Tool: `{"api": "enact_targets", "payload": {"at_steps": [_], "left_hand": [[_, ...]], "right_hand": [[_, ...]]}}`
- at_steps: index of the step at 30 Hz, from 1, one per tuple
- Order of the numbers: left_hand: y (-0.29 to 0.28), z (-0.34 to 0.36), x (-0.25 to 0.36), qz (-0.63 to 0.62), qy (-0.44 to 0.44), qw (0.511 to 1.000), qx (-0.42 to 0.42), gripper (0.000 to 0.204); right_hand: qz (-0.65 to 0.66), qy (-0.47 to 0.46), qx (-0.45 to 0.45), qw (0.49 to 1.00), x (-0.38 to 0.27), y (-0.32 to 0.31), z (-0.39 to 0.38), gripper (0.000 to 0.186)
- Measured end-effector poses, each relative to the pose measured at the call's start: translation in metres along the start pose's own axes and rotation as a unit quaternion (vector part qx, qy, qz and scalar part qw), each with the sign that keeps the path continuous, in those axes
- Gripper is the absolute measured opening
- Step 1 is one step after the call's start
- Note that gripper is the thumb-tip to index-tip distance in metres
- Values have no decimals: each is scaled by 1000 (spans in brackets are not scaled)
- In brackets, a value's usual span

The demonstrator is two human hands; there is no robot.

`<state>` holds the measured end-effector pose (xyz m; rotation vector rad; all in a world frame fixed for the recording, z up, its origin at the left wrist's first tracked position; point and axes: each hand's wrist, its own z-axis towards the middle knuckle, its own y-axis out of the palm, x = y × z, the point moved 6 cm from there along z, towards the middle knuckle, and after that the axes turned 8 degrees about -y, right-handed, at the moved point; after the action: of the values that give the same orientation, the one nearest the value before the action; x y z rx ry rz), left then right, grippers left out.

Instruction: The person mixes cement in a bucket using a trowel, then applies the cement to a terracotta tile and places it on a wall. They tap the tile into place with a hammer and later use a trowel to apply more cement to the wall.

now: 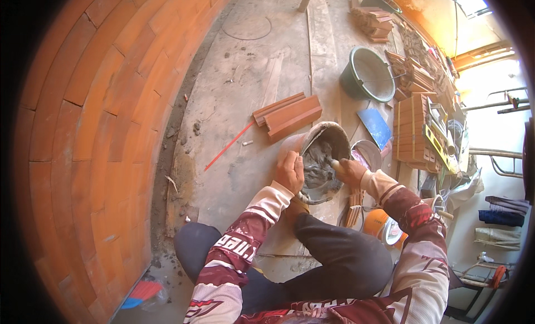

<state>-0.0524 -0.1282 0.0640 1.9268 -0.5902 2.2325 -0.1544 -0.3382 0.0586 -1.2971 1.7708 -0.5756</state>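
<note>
Between my knees stands a bucket [290, 148], tilted toward me, with wet grey mortar [320, 156] inside. My left hand [290, 172] is closed over the bucket's left rim, thumb on the inner side. My right hand [352, 172] is closed round a pale-handled tool [337, 166] at the right side of the bucket. The tool's far end is down in the mortar, so its shape is hidden. Just beyond the bucket lie two reddish-brown clay pieces [294, 119] with ridged profiles.
An orange brick wall [95, 134] rises on my left. A green bucket [354, 78], a blue flat board [375, 127] and strapped stacked tiles [411, 129] are ahead right. An orange-and-white container [384, 228] sits by my right knee. A thin red strip [227, 146] lies on the floor.
</note>
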Motion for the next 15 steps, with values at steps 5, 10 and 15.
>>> {"api": "enact_targets", "payload": {"at_steps": [5, 10, 15], "left_hand": [[3, -6, -10, -2, -36, 999, -3, 16], [-1, -5, -13, -7, -54, 998, -8, 18], [2, -8, -11, -8, -33, 999, 3, 18]], "right_hand": [[64, -36, 16, 997, -6, 8, -5, 29], [182, 4, 21, 983, -15, 22, -14, 35], [224, -10, 45, 973, -20, 40, -17, 37]]}}
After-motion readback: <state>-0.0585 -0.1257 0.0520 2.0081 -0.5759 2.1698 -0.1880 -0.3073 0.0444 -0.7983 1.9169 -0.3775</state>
